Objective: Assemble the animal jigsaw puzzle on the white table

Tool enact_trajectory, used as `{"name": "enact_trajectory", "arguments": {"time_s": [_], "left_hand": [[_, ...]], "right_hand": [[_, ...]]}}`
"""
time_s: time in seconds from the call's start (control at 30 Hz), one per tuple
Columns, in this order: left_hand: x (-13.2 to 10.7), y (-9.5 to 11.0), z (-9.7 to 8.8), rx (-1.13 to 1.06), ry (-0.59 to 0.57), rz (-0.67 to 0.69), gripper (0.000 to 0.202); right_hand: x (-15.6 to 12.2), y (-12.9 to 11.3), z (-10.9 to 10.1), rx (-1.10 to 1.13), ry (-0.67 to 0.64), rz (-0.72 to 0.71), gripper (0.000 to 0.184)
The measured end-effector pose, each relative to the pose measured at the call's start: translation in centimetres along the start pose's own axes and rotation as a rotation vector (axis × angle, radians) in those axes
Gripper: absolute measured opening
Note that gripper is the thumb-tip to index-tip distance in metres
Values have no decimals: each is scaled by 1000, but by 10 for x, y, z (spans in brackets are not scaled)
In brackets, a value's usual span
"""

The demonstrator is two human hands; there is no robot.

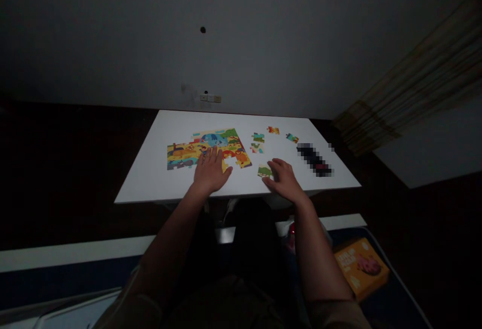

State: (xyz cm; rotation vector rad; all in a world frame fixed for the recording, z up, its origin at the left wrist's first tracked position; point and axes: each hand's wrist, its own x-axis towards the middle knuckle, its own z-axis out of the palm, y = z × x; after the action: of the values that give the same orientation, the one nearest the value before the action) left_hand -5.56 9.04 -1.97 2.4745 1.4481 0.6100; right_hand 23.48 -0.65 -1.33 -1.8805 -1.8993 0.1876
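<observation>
One piece at the fingertips, a gap in the near edge!

Widest of all is the white table [146, 183], and on its left half lies the joined-up puzzle [211, 139], its near side still broken by a white gap toward the right. Here's the left hand [211, 171], laid palm down over the near part of the picture, fingers a little spread, gripping nothing, perhaps steadying it. Across to the right, the right hand [285, 181] curls round a green piece [264, 171] near the table's near edge, thumb and fingers apart at its sides; whether they pinch it or merely touch it, I cannot tell. Farther off wait four more: a green-and-teal piece [258, 137], a pale piece [257, 147] just nearer, an orange striped piece [273, 130] at the far side, and a dark-edged piece [292, 138] rightmost.

The step looks like choosing and placing pieces. The next move seems to call for a firm pinch, a turn to match picture and tabs, then a press home.
</observation>
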Motion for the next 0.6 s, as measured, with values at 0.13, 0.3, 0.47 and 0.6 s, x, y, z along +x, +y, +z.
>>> {"name": "enact_trajectory", "arguments": {"time_s": [0.13,0.3,0.47,0.6], "left_hand": [[-4,-2,-9,22,-59,28,74],[-14,2,-19,42,-89,53,74],[-19,4,-22,42,-67,64,72],[-19,4,-22,49,-55,64,72]], "right_hand": [[2,-1,1,3,-20,16,52],[4,-1,-1,54,-20,27,45],[1,-9,-3,176,50,82,40],[-2,-11,0,395,216,247,26]]}}
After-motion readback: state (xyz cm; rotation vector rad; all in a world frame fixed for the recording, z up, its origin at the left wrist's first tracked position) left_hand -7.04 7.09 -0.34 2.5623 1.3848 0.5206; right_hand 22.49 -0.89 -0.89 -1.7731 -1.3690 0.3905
